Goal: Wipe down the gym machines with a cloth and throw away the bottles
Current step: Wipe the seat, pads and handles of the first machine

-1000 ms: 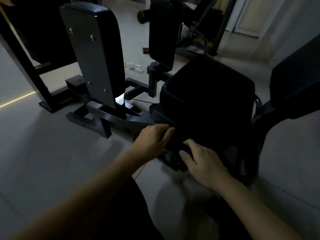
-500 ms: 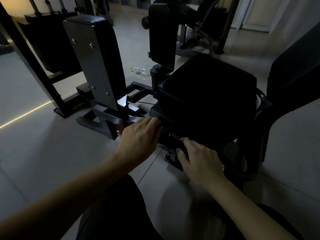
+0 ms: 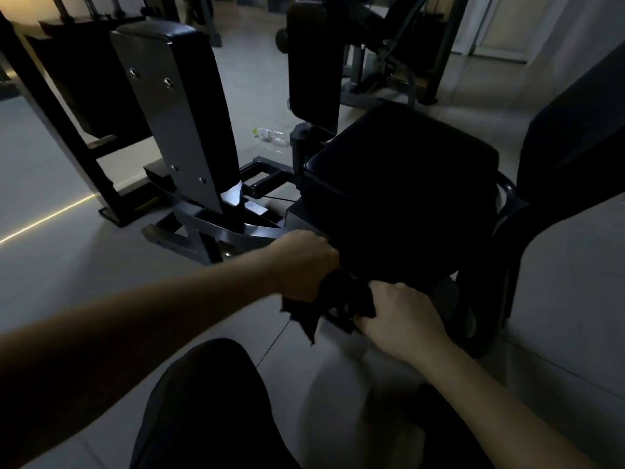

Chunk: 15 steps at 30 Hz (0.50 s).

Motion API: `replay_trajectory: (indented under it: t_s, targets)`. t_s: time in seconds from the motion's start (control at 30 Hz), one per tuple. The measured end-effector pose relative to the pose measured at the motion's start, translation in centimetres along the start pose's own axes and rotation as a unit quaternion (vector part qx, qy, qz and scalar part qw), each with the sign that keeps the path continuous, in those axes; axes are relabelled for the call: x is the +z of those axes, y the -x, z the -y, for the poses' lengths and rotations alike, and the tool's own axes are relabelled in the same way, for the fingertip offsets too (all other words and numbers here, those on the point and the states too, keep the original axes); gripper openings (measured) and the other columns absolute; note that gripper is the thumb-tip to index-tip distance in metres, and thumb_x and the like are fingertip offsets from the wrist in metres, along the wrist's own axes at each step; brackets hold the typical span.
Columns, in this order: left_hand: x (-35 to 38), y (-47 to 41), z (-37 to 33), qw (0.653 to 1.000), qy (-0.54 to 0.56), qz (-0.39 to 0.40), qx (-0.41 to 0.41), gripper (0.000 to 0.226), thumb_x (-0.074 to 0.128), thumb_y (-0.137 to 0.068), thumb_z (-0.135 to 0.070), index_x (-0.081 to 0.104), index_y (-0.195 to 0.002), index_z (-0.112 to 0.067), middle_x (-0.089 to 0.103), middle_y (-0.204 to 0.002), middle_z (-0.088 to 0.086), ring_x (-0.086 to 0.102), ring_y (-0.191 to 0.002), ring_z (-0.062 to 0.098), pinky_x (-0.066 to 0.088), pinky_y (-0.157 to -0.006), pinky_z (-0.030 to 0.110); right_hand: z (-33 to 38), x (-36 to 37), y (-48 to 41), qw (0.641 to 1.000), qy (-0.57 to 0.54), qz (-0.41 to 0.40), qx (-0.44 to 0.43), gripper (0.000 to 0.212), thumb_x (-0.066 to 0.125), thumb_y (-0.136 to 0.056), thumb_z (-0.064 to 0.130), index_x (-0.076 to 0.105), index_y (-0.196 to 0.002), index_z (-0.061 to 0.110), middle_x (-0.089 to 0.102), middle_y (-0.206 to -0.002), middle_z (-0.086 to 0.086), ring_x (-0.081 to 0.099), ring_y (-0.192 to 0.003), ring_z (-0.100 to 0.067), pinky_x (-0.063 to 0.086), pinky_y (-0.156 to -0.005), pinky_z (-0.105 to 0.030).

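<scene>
A dark cloth [image 3: 319, 304] hangs between my two hands just below the front edge of the black padded seat [image 3: 399, 184] of a gym machine. My left hand [image 3: 304, 264] grips the cloth's upper left part, knuckles against the seat's lower corner. My right hand [image 3: 400, 318] pinches the cloth's right side. A clear plastic bottle [image 3: 272, 136] lies on the floor beyond the machine, between two upright pads.
A tall upright pad [image 3: 176, 110] on a metal frame [image 3: 216, 228] stands to the left, a second pad [image 3: 313, 66] behind the seat. Another dark padded part [image 3: 575, 157] rises at the right. More machines stand at the back. My dark-trousered knees are at the bottom.
The dark cloth has come into view, pulled out from under the seat's front edge and held by both hands. The camera has drawn slightly back and up.
</scene>
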<state>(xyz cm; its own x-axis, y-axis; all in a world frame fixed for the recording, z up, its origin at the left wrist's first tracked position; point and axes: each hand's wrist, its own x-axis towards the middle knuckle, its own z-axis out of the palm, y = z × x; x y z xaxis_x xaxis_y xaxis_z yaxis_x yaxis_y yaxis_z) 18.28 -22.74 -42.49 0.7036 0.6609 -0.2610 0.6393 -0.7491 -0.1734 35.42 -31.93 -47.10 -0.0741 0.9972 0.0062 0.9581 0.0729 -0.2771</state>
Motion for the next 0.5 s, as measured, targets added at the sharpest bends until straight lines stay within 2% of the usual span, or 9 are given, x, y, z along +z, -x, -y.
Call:
replay_trajectory:
  t_s: [0.07,0.1,0.13,0.2,0.27,0.33,0.4,0.43,0.5]
  targets:
    - [-1.2,-2.0,1.1,0.979,0.129,0.156,-0.007,0.036,0.08,-0.081,-0.032,0.065,-0.11,-0.017,0.06,-0.085,-0.005,0.062,-0.081,0.015,0.05,-0.069,0.026,-0.2,0.1,0.1,1.0,0.017,-0.01,-0.007,0.021,0.062,-0.087,0.046,0.056,-0.096,0.027,0.061,-0.088,0.003,0.064,-0.085,-0.018,0.036,-0.062,-0.027]
    - [-1.6,-2.6,1.3,0.963,0.163,0.212,-0.016,0.042,0.085,-0.077,-0.033,0.066,-0.11,-0.017,0.063,-0.09,-0.004,0.063,-0.083,0.015,0.051,-0.069,0.026,-0.2,0.2,0.2,1.0,0.025,-0.015,-0.011,0.021,0.062,-0.087,0.044,0.056,-0.099,0.028,0.064,-0.091,0.003,0.065,-0.087,-0.018,0.036,-0.063,-0.027]
    - [-1.7,-2.7,1.3,0.961,0.159,0.227,-0.014,0.04,0.085,-0.076,-0.033,0.066,-0.108,-0.017,0.065,-0.091,-0.003,0.063,-0.082,0.014,0.05,-0.067,0.025,-0.2,0.2,0.2,0.999,0.027,-0.014,-0.012,0.022,0.063,-0.087,0.043,0.056,-0.1,0.028,0.064,-0.093,0.003,0.065,-0.088,-0.018,0.036,-0.062,-0.026]
    - [-1.1,-1.7,0.4,0.988,0.061,0.142,-0.007,0.029,0.074,-0.086,-0.035,0.065,-0.105,-0.015,0.062,-0.083,-0.004,0.059,-0.072,0.013,0.043,-0.06,0.023,-0.2,0.2,0.3,1.0,0.019,-0.014,-0.014,0.019,0.062,-0.088,0.043,0.052,-0.096,0.029,0.059,-0.086,0.004,0.063,-0.081,-0.016,0.034,-0.057,-0.023]
    - [1.3,0.2,-0.7,0.999,-0.023,-0.034,-0.027,0.026,0.057,-0.097,-0.033,0.059,-0.116,-0.015,0.058,-0.083,-0.001,0.056,-0.072,0.014,0.04,-0.065,0.026,0.1,0.0,0.4,1.0,0.014,-0.02,-0.009,0.022,0.06,-0.088,0.045,0.044,-0.088,0.03,0.051,-0.078,0.007,0.054,-0.07,-0.013,0.026,-0.051,-0.021]
    - [3.9,1.7,-1.9,0.98,-0.056,-0.185,-0.045,0.024,0.048,-0.099,-0.023,0.055,-0.12,-0.013,0.06,-0.096,0.005,0.055,-0.082,0.02,0.045,-0.075,0.034,0.3,0.0,0.5,0.999,0.02,-0.027,-0.003,0.025,0.059,-0.088,0.048,0.042,-0.085,0.03,0.047,-0.073,0.009,0.05,-0.066,-0.012,0.024,-0.049,-0.021]
    - [5.6,1.7,-2.8,0.951,-0.087,-0.292,-0.051,0.017,0.049,-0.095,-0.018,0.057,-0.108,-0.011,0.058,-0.093,0.007,0.051,-0.08,0.025,0.045,-0.074,0.039,0.5,-0.1,0.4,0.999,0.023,-0.034,0.002,0.026,0.06,-0.087,0.049,0.042,-0.085,0.03,0.05,-0.075,0.008,0.059,-0.072,-0.015,0.028,-0.053,-0.024]
    - [5.6,1.3,-2.8,0.945,-0.088,-0.31,-0.047,0.016,0.048,-0.094,-0.02,0.058,-0.104,-0.011,0.059,-0.09,0.007,0.052,-0.078,0.025,0.045,-0.072,0.039,0.6,-0.2,0.4,0.999,0.026,-0.035,0.002,0.026,0.059,-0.088,0.05,0.043,-0.086,0.029,0.054,-0.078,0.006,0.063,-0.077,-0.016,0.031,-0.056,-0.026]
    - [4.0,0.7,-2.5,0.971,-0.068,-0.227,-0.02,0.022,0.046,-0.097,-0.029,0.06,-0.103,-0.014,0.062,-0.085,0.004,0.058,-0.074,0.023,0.047,-0.069,0.036,0.6,-0.3,0.5,0.999,0.025,-0.033,0.001,0.026,0.059,-0.088,0.049,0.044,-0.088,0.028,0.062,-0.085,0.003,0.065,-0.083,-0.018,0.032,-0.06,-0.027]
